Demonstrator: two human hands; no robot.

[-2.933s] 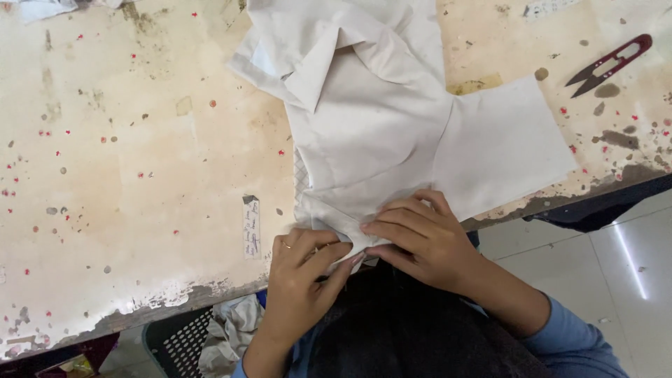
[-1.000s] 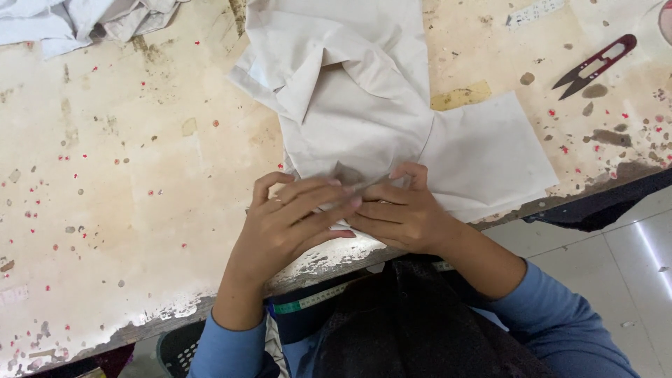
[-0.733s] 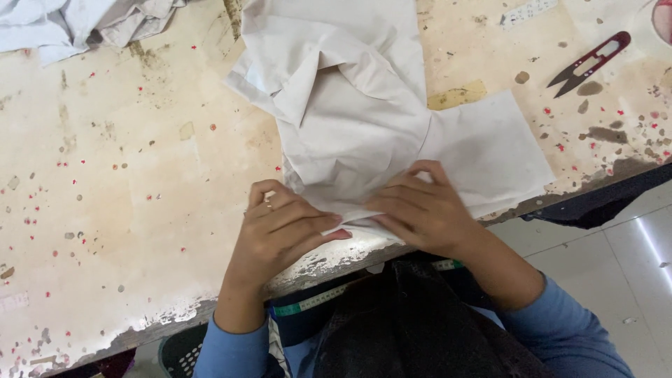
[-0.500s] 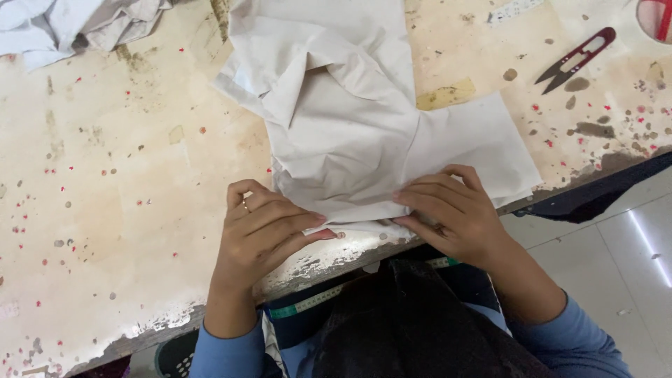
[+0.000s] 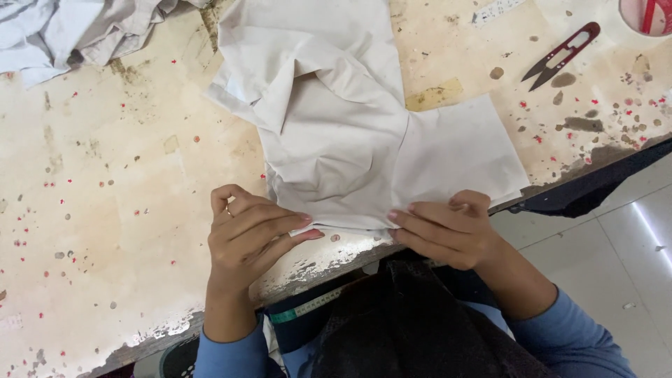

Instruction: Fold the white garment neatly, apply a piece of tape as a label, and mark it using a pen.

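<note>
At lower centre, the left hand (image 5: pixel 245 234) and right hand (image 5: pixel 444 227) each pinch the near hem of a cream garment (image 5: pixel 336 133) spread over the stained table (image 5: pixel 105 210). Thread snips (image 5: pixel 563 54) lie upper right, crumpled pale cloth (image 5: pixel 84 28) upper left.

Desk (image 5: pixel 105 231): worn, stained beige top w/ red specks, dark blotches near right edge, chipped front edge. Thread snips (image 5: pixel 562 56), dark red handle, lie top right, blades pointing lower left. Just right of them, round pinkish container (image 5: pixel 644 15) cut off by frame corner, red item inside, can't tell what. Crumpled pale grey-blue fabric pile (image 5: pixel 77 31) top left, partly out of frame. Yellowish tape patch (image 5: pixel 435 95) on desk mid-top. Green measuring tape (image 5: pixel 308 308) hangs below desk front edge. Glossy tiled floor (image 5: pixel 630 252) at right.
</note>
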